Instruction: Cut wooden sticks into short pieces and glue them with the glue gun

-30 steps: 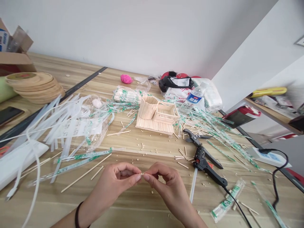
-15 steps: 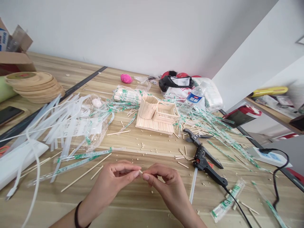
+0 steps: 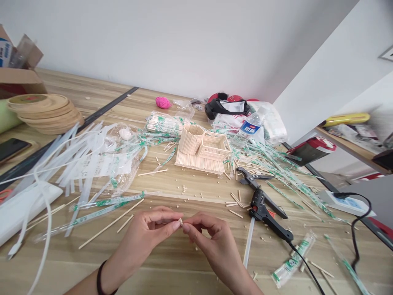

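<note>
My left hand [image 3: 155, 229] pinches a tiny pale cluster of cut wooden stick bits [image 3: 180, 221] between thumb and forefinger. Close against it, my right hand [image 3: 207, 233] has thumb and forefinger together at the cluster's right side; whether they grip a bit of it is hidden. Beyond both hands stands a model of wooden sticks [image 3: 199, 162]: a flat base bearing a rounded upright holder [image 3: 190, 139] and an open-framed box [image 3: 215, 146]. Small cut bits [image 3: 184, 188] lie scattered on the table between the hands and the model.
To the right lie a black glue gun [image 3: 264, 215] with its cord and black-handled cutters [image 3: 260, 188]. Clear glue sticks [image 3: 89, 151] and wrappers spread over the left. A water bottle [image 3: 250, 127] and pink yarn [image 3: 163, 102] are at the back.
My right fingertips have shifted slightly, and more of the small cluster shows at my left fingertips. The things on the table have stayed put.
</note>
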A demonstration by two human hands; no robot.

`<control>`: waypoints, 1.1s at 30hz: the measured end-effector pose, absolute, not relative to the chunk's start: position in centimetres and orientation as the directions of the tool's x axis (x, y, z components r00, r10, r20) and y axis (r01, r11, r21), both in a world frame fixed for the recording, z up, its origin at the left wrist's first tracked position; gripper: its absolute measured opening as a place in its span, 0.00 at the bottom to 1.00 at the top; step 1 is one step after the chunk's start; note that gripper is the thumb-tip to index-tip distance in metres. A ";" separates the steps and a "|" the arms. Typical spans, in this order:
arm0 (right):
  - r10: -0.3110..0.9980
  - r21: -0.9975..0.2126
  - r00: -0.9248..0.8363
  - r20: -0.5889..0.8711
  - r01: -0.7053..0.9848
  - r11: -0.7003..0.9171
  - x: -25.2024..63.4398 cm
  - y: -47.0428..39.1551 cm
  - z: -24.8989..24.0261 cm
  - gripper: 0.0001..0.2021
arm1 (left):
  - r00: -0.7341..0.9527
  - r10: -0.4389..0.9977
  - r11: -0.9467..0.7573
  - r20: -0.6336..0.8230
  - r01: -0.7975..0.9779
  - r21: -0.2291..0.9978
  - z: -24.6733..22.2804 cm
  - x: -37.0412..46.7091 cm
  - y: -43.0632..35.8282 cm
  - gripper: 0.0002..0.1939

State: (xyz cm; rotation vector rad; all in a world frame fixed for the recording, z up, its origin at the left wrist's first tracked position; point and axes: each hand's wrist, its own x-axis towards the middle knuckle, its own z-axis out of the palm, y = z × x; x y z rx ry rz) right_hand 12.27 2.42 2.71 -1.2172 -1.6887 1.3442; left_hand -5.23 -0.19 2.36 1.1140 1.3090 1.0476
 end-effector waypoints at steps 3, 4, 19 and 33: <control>0.931 -0.964 -0.360 -0.061 0.262 0.038 12.2 2.4 2.8 0.10 | 0.014 0.982 0.186 -0.186 0.041 0.982 2.3 -5.3 -0.2 0.07; 0.931 -0.964 -0.360 -0.062 0.263 0.037 12.2 2.4 2.8 0.10 | 0.014 0.982 0.187 -0.188 0.041 0.982 2.4 -5.3 -0.2 0.07; 0.931 -0.938 -0.362 -0.037 0.334 0.093 13.3 2.8 3.5 0.12 | -0.037 0.966 0.250 -0.256 -0.118 0.961 2.8 -5.4 0.1 0.14; 0.987 -0.085 0.002 0.164 0.996 0.012 29.8 6.4 -2.3 0.25 | 0.074 0.967 0.255 -0.244 -0.327 0.910 2.3 -5.5 0.3 0.19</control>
